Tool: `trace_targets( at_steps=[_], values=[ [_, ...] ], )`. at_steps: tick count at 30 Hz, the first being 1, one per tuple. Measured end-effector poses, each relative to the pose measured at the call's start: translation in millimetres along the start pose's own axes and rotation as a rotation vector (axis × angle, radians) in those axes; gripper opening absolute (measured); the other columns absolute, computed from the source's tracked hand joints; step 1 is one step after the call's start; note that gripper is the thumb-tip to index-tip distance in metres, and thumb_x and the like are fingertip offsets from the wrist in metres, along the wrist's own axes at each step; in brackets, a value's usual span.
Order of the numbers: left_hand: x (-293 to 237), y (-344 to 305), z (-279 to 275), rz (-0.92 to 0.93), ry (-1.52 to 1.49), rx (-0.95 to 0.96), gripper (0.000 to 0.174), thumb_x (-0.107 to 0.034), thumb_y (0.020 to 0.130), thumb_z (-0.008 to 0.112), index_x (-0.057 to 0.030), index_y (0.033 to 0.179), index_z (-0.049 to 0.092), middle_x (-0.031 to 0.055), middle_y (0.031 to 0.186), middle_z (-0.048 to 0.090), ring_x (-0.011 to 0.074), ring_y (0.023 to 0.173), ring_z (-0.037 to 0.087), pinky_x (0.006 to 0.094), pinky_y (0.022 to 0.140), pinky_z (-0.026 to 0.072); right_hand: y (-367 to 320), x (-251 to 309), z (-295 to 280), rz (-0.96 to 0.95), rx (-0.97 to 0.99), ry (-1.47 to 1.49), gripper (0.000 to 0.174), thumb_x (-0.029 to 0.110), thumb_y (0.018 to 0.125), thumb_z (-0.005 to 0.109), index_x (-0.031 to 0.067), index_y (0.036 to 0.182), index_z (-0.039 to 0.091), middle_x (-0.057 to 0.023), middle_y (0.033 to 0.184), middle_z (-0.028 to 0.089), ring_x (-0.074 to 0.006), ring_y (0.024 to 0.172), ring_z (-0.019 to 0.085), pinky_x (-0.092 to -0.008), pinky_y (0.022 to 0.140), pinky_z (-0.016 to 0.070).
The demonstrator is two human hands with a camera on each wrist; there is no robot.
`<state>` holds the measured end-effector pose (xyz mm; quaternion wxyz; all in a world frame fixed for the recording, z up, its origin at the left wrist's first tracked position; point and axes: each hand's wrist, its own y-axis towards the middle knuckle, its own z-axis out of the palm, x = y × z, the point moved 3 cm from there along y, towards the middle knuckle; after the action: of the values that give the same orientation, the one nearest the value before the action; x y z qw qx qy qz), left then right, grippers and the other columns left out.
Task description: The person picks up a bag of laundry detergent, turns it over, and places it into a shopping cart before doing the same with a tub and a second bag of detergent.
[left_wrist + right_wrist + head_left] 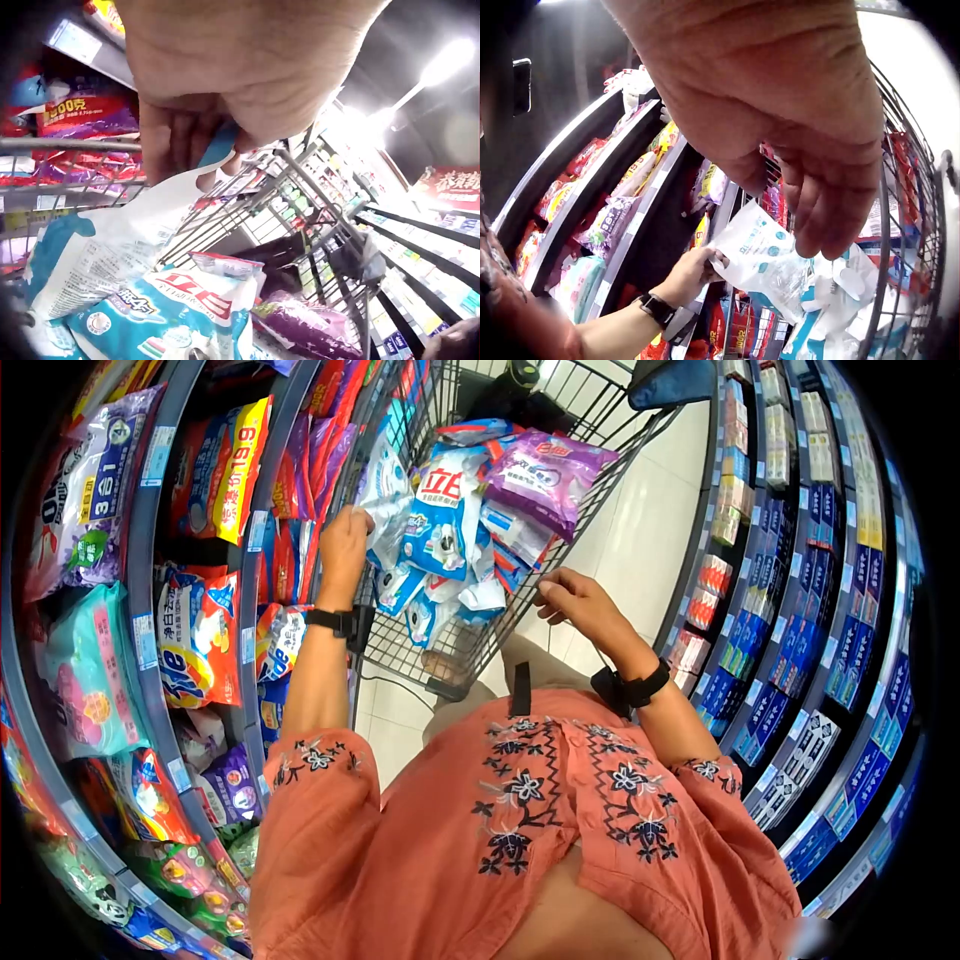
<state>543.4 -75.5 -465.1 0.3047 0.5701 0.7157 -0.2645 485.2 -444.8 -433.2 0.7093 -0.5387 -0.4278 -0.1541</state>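
Note:
My left hand pinches the top edge of a white and teal detergent bag at the cart's left side. That bag hangs tilted beside a pile of similar bags inside the wire cart. In the right wrist view the left hand grips the bag's corner, and its printed back shows. My right hand hovers by the cart's near right edge with relaxed, bent fingers, holding nothing. A purple bag lies on the pile's right side.
Shelves of detergent bags rise close on the left. Shelves with small boxes stand on the right. Pale floor tiles show between the cart and the right shelves. A dark item is at the cart's far end.

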Motion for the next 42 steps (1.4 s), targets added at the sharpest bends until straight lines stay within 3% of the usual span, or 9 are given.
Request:
trace_targets(
  at_steps=[4, 11, 19, 25, 30, 31, 34, 38, 42],
  values=[
    [-56.7, -16.6, -42.3, -0.036, -0.193, -0.026, 0.032, -0.022, 0.098, 0.045, -0.0014, 0.081, 0.062, 0.0071, 0.076, 0.063, 0.0149, 0.073, 0.058, 0.0305, 0.069, 0.0445, 10.4, 4.1, 13.0, -0.081, 0.053, -0.085, 0.037, 0.028, 0.098, 0.061, -0.0021, 0.120, 0.059, -0.0081, 0.099, 0.067, -0.0164, 0.087, 0.067, -0.0297, 0.077, 0.0536],
    [-176.9, -51.2, -63.1, -0.119, -0.631, 0.100, 0.031, -0.023, 0.102, 0.046, -0.0009, 0.088, 0.063, 0.0059, 0.083, 0.067, 0.0113, 0.077, 0.062, 0.0259, 0.067, 0.0519, 35.3, 23.4, 72.2, -0.407, 0.103, -0.315, 0.108, 0.039, 0.070, 0.088, -0.0053, 0.149, 0.029, -0.0298, 0.144, 0.043, -0.0383, 0.135, 0.045, -0.0415, 0.110, 0.0387],
    [-211.7, -90.0, -41.4, -0.182, -0.865, 0.234, 0.027, -0.019, 0.104, 0.044, 0.0002, 0.094, 0.060, 0.0067, 0.089, 0.066, 0.0105, 0.081, 0.061, 0.0272, 0.070, 0.0530, 33.5, 6.7, 54.5, -0.732, -0.251, -0.608, 0.107, 0.023, 0.064, 0.089, -0.0009, 0.150, 0.030, -0.0251, 0.134, 0.053, -0.0420, 0.125, 0.053, -0.0432, 0.104, 0.0452],
    [-212.0, -57.0, -31.4, -0.149, -0.897, 0.430, 0.042, -0.036, 0.103, 0.053, 0.0050, 0.113, 0.060, 0.0196, 0.114, 0.066, 0.0239, 0.102, 0.067, 0.0330, 0.082, 0.0537, 27.0, 15.3, 43.4, -0.309, 0.042, -0.042, 0.074, 0.021, 0.075, 0.077, 0.0000, 0.140, 0.049, -0.0143, 0.122, 0.065, -0.0285, 0.114, 0.063, -0.0361, 0.099, 0.0483],
    [-96.5, -26.0, -13.3, 0.046, -0.205, 0.013, 0.052, -0.043, 0.101, 0.055, 0.0053, 0.121, 0.059, 0.0161, 0.114, 0.066, 0.0229, 0.112, 0.062, 0.0344, 0.096, 0.0475, 27.5, -21.8, 49.2, 0.361, 0.349, 0.488, 0.049, 0.033, 0.092, 0.064, -0.0008, 0.128, 0.057, -0.0137, 0.111, 0.069, -0.0233, 0.097, 0.070, -0.0363, 0.079, 0.0609],
    [-40.9, -29.0, -1.9, -0.010, -0.120, 0.065, 0.054, -0.045, 0.099, 0.057, 0.0049, 0.121, 0.060, 0.0162, 0.114, 0.066, 0.0238, 0.111, 0.062, 0.0340, 0.096, 0.0464, 28.7, -32.4, 55.1, 0.324, 0.328, 0.554, 0.046, 0.039, 0.097, 0.056, -0.0003, 0.121, 0.059, -0.0164, 0.097, 0.071, -0.0230, 0.069, 0.068, -0.0297, 0.056, 0.0525],
    [30.8, -67.2, 19.0, -0.353, -0.059, 0.319, 0.061, -0.053, 0.095, 0.060, 0.0029, 0.119, 0.062, 0.0146, 0.111, 0.066, 0.0233, 0.102, 0.061, 0.0332, 0.091, 0.0471, 38.4, -66.0, 48.3, 0.372, 0.395, 0.528, 0.047, 0.039, 0.096, 0.058, 0.0000, 0.121, 0.058, -0.0153, 0.096, 0.071, -0.0243, 0.072, 0.069, -0.0296, 0.056, 0.0530],
    [54.6, -129.1, 51.3, -0.966, -0.632, 0.612, 0.077, -0.061, 0.092, 0.061, -0.0007, 0.138, 0.050, 0.0160, 0.132, 0.059, 0.0246, 0.111, 0.063, 0.0409, 0.089, 0.0535, 36.3, -64.7, 36.3, 0.471, 0.386, 0.584, 0.049, 0.041, 0.096, 0.058, -0.0004, 0.122, 0.057, -0.0176, 0.095, 0.071, -0.0291, 0.071, 0.070, -0.0348, 0.059, 0.0579],
    [-18.1, -139.8, 56.0, -0.926, -1.496, 0.440, 0.065, -0.039, 0.094, 0.069, -0.0041, 0.143, 0.044, 0.0166, 0.136, 0.057, 0.0281, 0.121, 0.060, 0.0461, 0.099, 0.0528, 41.1, -62.3, 26.6, 0.415, 0.584, 0.732, 0.050, 0.040, 0.098, 0.056, 0.0005, 0.129, 0.053, -0.0184, 0.103, 0.070, -0.0300, 0.080, 0.072, -0.0398, 0.067, 0.0629]
  ],
)
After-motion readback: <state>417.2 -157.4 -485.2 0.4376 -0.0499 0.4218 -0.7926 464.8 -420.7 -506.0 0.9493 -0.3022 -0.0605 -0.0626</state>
